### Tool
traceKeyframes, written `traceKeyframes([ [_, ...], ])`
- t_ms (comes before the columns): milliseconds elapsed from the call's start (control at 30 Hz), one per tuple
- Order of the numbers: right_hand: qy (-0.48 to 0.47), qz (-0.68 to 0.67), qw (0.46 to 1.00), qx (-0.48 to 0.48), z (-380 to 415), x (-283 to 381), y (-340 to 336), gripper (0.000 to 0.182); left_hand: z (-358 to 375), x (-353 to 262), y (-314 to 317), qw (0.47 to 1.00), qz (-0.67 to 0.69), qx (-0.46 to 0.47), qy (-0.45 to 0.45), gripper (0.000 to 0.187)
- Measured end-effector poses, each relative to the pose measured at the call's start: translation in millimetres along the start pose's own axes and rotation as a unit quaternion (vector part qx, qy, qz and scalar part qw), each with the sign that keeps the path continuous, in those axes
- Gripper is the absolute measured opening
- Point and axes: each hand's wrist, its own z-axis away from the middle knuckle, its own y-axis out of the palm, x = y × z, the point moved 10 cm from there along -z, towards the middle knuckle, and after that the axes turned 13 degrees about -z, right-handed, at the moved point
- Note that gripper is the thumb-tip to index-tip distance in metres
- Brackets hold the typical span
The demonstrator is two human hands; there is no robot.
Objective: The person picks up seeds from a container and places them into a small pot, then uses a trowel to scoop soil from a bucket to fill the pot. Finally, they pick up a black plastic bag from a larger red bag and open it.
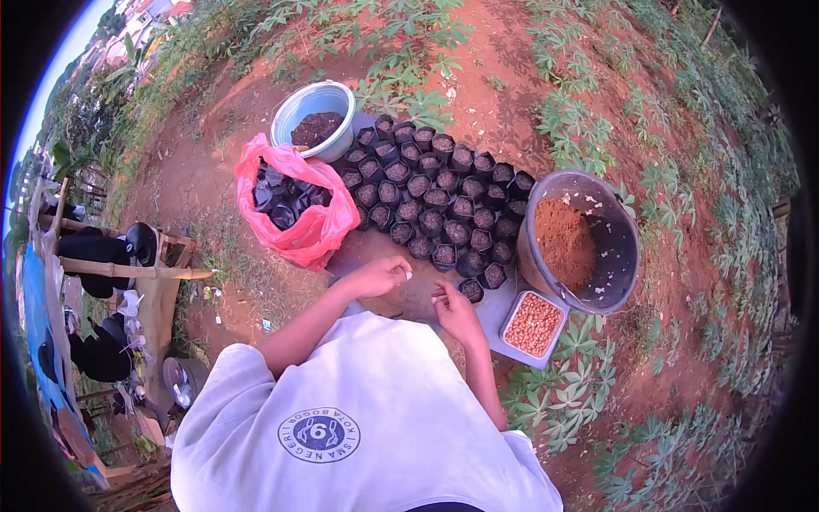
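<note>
Both of my hands are above the near edge of a grey table (397, 300). My left hand (382, 276) has loosely bent fingers, slightly apart, and nothing visible in it. To its right, my right hand (458, 314) also has bent, parted fingers and appears to hold nothing. It is nearest to a black seedling bag (471, 291) filled with soil, at the near end of a dense group of filled black seedling bags (436, 198). A white tray of tan seeds or beans (533, 323) sits right of my right hand.
A pink plastic bag (294, 243) holding black bags stands at the left. Behind it is a light-blue bucket (341, 141) with dark soil. A large dark bucket (627, 247) with reddish-brown soil is at the right. Leafy plants (567, 380) grow around; a bamboo structure (136, 270) is at far left.
</note>
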Motion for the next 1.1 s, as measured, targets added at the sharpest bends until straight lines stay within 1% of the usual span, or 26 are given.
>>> traceKeyframes([
  [33, 0.011, -0.003, 1.0, -0.009, -7.3, 12.7, 8.7, 0.043, 1.9, 5.5, -13.5, 1.0, 0.002, 0.001, 0.005, 0.027],
  [100, 0.021, -0.004, 1.0, -0.02, -27.4, 38.3, 31.6, 0.045, 7.0, 15.2, -45.7, 0.999, 0.013, 0.002, 0.045, 0.025],
  [167, 0.0, -0.041, 0.999, -0.035, -50.2, 67.2, 59.1, 0.044, 19.4, 25.9, -87.0, 0.998, 0.032, 0.008, 0.052, 0.024],
  [200, 0.003, -0.038, 0.999, -0.036, -62.9, 78.6, 76.4, 0.044, 23.7, 35.3, -105.6, 0.997, 0.05, 0.011, 0.056, 0.023],
  [233, -0.031, -0.041, 0.998, -0.041, -76.5, 96.9, 92.9, 0.042, 26.2, 51.9, -122.4, 0.997, 0.053, 0.013, 0.058, 0.023],
  [267, -0.066, -0.043, 0.996, -0.046, -89.5, 114.5, 108.2, 0.042, 29.7, 68.5, -144.2, 0.995, 0.067, -0.005, 0.074, 0.022],
  [300, -0.062, -0.041, 0.996, -0.046, -101.6, 123.8, 124.1, 0.042, 34.9, 81.1, -165.7, 0.993, 0.082, -0.023, 0.088, 0.021],
  [333, -0.088, -0.061, 0.993, -0.042, -112.8, 139.3, 140.5, 0.041, 42.3, 97.3, -188.4, 0.996, 0.046, -0.045, 0.064, 0.019],
  [367, -0.114, -0.082, 0.989, -0.037, -123.8, 156.6, 156.5, 0.04, 44.8, 114.4, -205.8, 0.996, 0.048, -0.043, 0.061, 0.019],
  [433, -0.095, -0.087, 0.991, -0.047, -141.3, 182.4, 184.0, 0.04, 56.2, 152.2, -246.2, 0.991, 0.081, -0.098, 0.044, 0.019],
  [467, -0.114, -0.092, 0.989, -0.034, -150.3, 196.7, 198.2, 0.04, 60.5, 167.7, -264.2, 0.982, 0.135, -0.121, 0.048, 0.019],
  [500, -0.135, -0.096, 0.986, -0.023, -157.9, 208.9, 210.9, 0.041, 62.2, 187.0, -281.6, 0.976, 0.134, -0.167, 0.026, 0.017],
  [567, -0.117, -0.072, 0.99, -0.021, -173.0, 215.4, 234.9, 0.044, 66.4, 216.6, -309.4, 0.977, -0.016, -0.213, -0.013, 0.019],
  [600, -0.108, -0.029, 0.994, 0.002, -180.5, 215.8, 251.6, 0.047, 63.9, 226.2, -313.8, 0.979, -0.016, -0.205, -0.011, 0.019],
  [633, -0.097, 0.013, 0.995, 0.026, -186.5, 213.1, 267.5, 0.051, 62.2, 236.5, -321.2, 0.971, -0.077, -0.225, -0.016, 0.02],
  [667, -0.134, 0.114, 0.984, 0.013, -194.1, 204.8, 278.4, 0.061, 61.4, 245.2, -327.0, 0.959, -0.138, -0.245, -0.019, 0.02],
  [700, -0.128, 0.113, 0.985, 0.007, -198.2, 198.2, 285.8, 0.061, 58.4, 253.4, -326.4, 0.961, -0.138, -0.237, -0.015, 0.02],
  [767, -0.089, 0.173, 0.981, -0.002, -203.2, 181.2, 296.6, 0.067, 49.2, 263.6, -318.2, 0.961, -0.182, -0.208, -0.003, 0.023],
  [900, -0.062, 0.183, 0.981, -0.013, -201.4, 170.2, 304.7, 0.07, 44.8, 268.7, -308.5, 0.959, -0.198, -0.202, 0.021, 0.023],
  [967, -0.011, 0.179, 0.984, -0.011, -198.6, 159.0, 306.8, 0.069, 39.9, 273.5, -298.2, 0.959, -0.231, -0.164, 0.008, 0.026],
  [1033, -0.001, 0.182, 0.983, -0.017, -198.4, 154.3, 309.2, 0.068, 38.7, 271.9, -293.4, 0.96, -0.237, -0.15, 0.007, 0.025],
  [1100, 0.011, 0.184, 0.983, -0.02, -195.6, 151.3, 311.0, 0.067, 37.3, 269.8, -290.7, 0.95, -0.243, -0.193, 0.045, 0.021],
])
